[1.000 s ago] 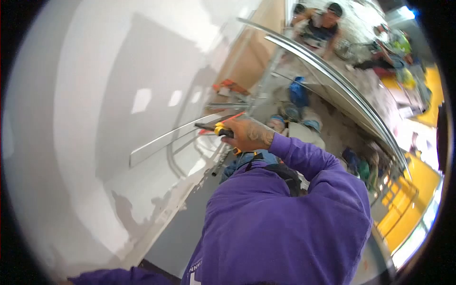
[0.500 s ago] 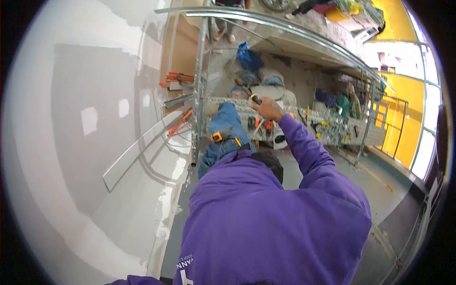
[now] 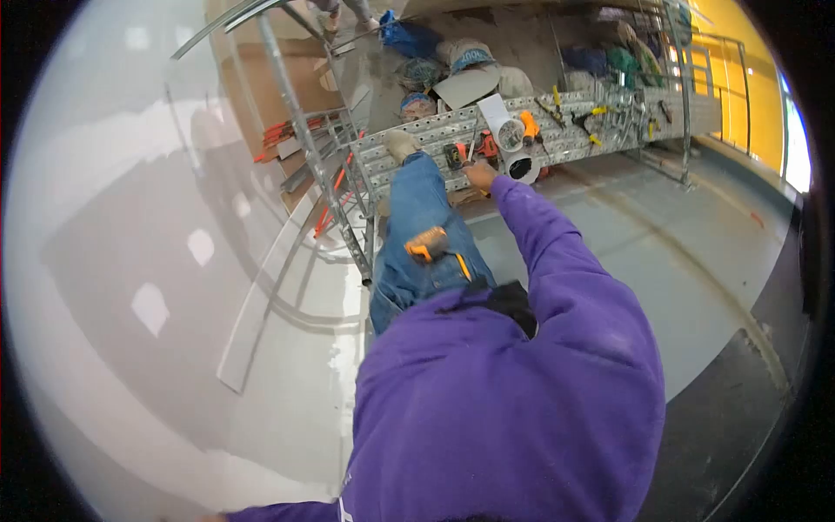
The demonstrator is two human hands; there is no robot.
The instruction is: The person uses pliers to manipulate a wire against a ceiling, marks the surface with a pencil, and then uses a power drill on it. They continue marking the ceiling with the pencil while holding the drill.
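Observation:
My right hand (image 3: 480, 177) is closed around the handle end of a screwdriver (image 3: 471, 148), low over the near edge of the perforated metal platform (image 3: 557, 157). A red and black tool (image 3: 488, 144) and a dark tool (image 3: 454, 156) lie beside it. Just right of the hand are a white bucket or tube (image 3: 522, 168) and an open white container (image 3: 508, 130). My left hand (image 3: 210, 518) is only a blurred sliver at the bottom left edge, past the purple sleeve; its fingers cannot be made out. A yellow and black tape measure (image 3: 426, 245) sits at my jeans.
An orange-handled tool (image 3: 529, 126) and several yellow-black hand tools (image 3: 595, 122) lie on the platform. Metal scaffold uprights (image 3: 300, 122) stand at left, beside a grey-white wall (image 3: 113, 235) and a leaning white strip (image 3: 261, 304). Bags (image 3: 470, 56) lie beyond; a person's feet (image 3: 330, 19) show above.
The view has shifted and turned. My right hand, with the screwdriver, has come down from above the platform to its near edge by the tools and white containers.

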